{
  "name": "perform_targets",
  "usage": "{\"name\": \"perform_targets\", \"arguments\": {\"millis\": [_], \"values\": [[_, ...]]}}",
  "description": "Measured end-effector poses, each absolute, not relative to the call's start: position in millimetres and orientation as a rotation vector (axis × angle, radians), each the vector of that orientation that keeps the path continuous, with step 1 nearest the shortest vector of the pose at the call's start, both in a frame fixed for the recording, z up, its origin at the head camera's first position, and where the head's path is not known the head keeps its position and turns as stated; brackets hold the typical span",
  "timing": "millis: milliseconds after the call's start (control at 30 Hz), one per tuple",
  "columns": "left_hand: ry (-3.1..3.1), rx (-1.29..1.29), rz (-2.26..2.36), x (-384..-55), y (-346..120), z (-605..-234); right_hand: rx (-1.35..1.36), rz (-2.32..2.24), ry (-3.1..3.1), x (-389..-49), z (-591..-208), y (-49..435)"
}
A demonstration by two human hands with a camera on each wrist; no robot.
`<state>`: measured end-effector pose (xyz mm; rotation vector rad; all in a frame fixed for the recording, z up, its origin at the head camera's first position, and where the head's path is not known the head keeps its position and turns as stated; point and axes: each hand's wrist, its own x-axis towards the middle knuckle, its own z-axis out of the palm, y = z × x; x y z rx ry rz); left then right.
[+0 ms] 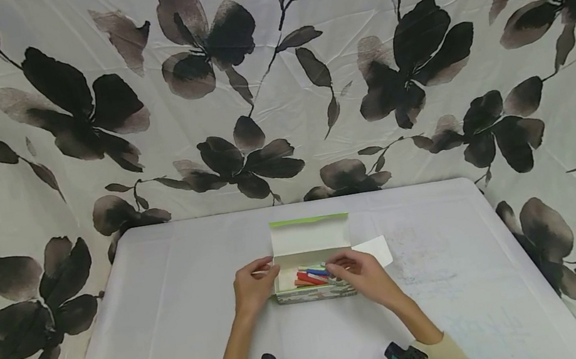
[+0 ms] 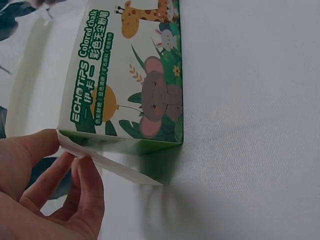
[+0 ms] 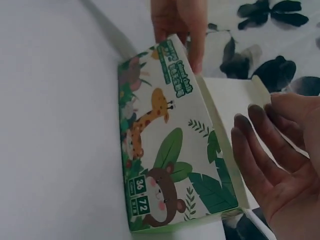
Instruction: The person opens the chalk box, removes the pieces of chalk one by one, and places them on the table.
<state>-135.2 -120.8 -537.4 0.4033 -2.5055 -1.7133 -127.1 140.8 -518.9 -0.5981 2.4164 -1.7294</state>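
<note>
A chalk box (image 1: 307, 296) stands on the table with its lid (image 1: 310, 236) raised at the back. Red, blue, white and orange chalk sticks (image 1: 312, 276) lie inside it. At the box's left end, my left hand (image 1: 253, 288) pinches a white side flap (image 2: 117, 167) between thumb and fingers. My right hand (image 1: 362, 275) is over the right end of the opening, near the blue stick. In the right wrist view its fingers (image 3: 255, 145) are loosely bent with dark smudged tips, and no stick shows between them.
A white flap (image 1: 377, 250) sticks out at the box's right end. The white table (image 1: 175, 325) has faint coloured smudges on its right side. A floral cloth (image 1: 271, 80) hangs behind. Black wrist devices (image 1: 406, 355) sit by both sleeves.
</note>
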Motion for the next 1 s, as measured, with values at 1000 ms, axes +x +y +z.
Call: {"name": "perform_targets", "arguments": {"millis": [1000], "values": [[-2.328, 0.555, -2.034, -132.9, -114.1, -540.1, -0.935, -0.736, 2.889, -168.3, -535.4, 110.1]]}}
